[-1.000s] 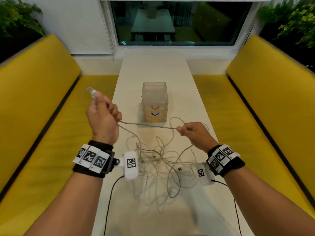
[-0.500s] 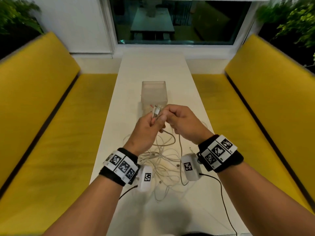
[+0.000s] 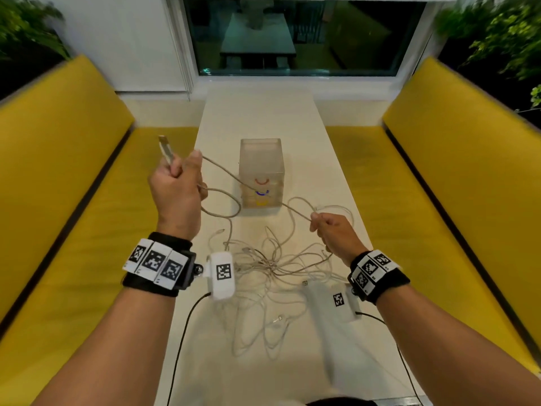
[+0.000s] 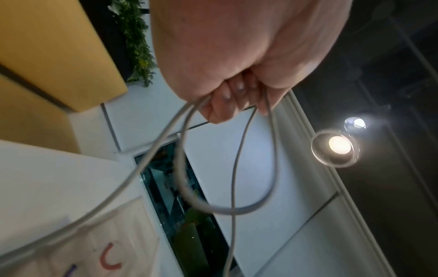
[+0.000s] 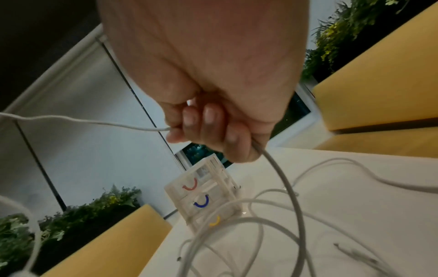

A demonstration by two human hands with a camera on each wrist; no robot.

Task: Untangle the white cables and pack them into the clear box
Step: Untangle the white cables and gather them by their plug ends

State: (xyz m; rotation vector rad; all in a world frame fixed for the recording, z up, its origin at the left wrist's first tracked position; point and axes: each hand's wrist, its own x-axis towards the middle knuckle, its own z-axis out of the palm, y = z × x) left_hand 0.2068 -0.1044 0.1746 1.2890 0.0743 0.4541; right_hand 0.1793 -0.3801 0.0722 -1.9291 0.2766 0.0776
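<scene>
Yellow benches (image 3: 73, 177) flank the long white table (image 3: 263, 112) in front of you. On it stands the clear box (image 3: 261, 174), with the tangle of white cables (image 3: 272, 268) heaped nearer you. Your left hand (image 3: 175, 194), raised off to the left, is fisted around one cable, its plug (image 3: 165, 149) sticking up and a loop (image 4: 227, 168) hanging below. Your right hand (image 3: 333, 232) pinches the same cable (image 3: 234, 177), stretched taut in front of the box.

Yellow benches (image 3: 73, 177) flanked a long white table (image 3: 263, 112) (its far end met a dark window (image 3: 292, 36)); leafy plants (image 3: 503, 33) filled both upper corners.
</scene>
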